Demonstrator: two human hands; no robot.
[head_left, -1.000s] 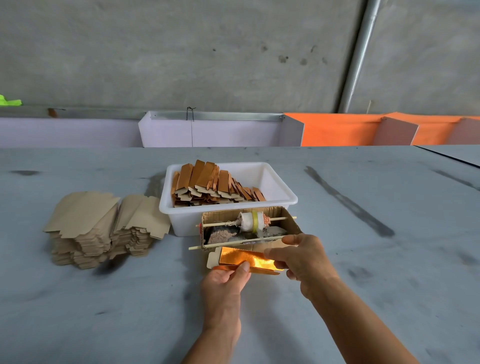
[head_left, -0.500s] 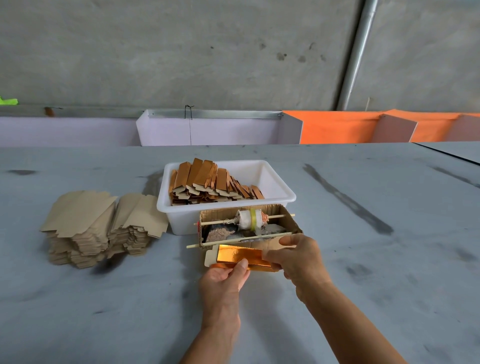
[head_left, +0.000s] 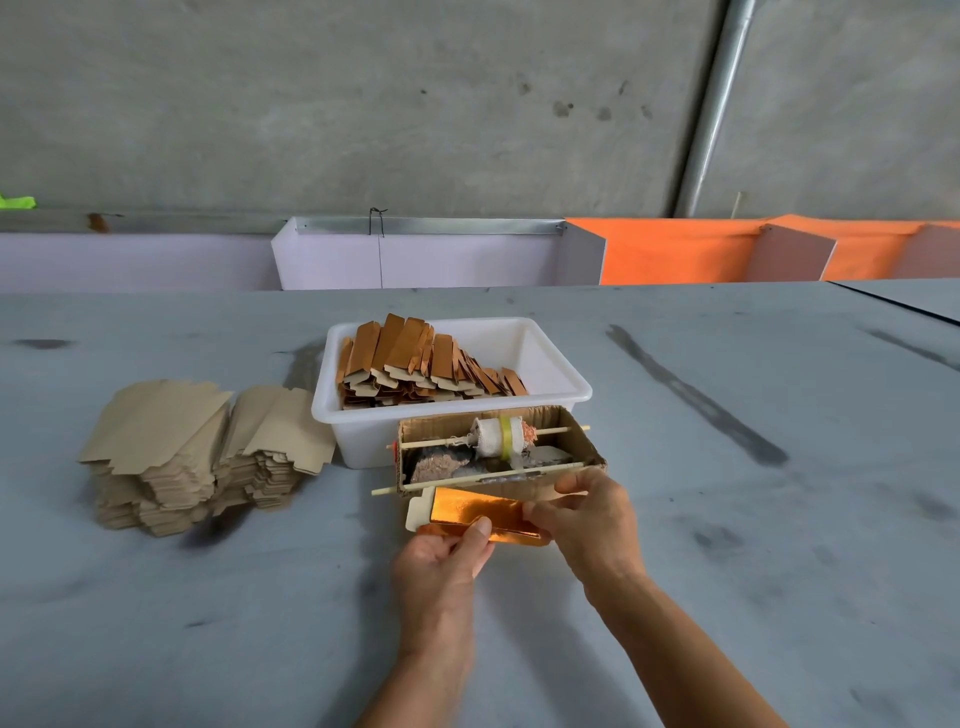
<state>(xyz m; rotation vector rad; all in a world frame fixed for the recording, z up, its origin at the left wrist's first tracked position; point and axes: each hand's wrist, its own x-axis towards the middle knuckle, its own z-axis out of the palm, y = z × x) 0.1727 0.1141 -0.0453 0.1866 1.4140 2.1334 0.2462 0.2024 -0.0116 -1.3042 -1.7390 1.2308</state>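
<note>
Blanks (head_left: 202, 452) lie stacked at the left, untouched. Just right of them the tub (head_left: 550, 358) holds folded gold pieces (head_left: 415, 364). Nearer, the left hand (head_left: 441, 566) pinches the card (head_left: 467, 512) by its near edge, thumb on top. That card, gold face up, is held low over the table (head_left: 208, 623), close against the near side of the glue box (head_left: 498, 457). The right hand (head_left: 592, 519) grasps its right end, fingers curled over it. This looks like the fold being closed after gluing. The next move calls for a firm press along the seam, then a drop into the tub.
</note>
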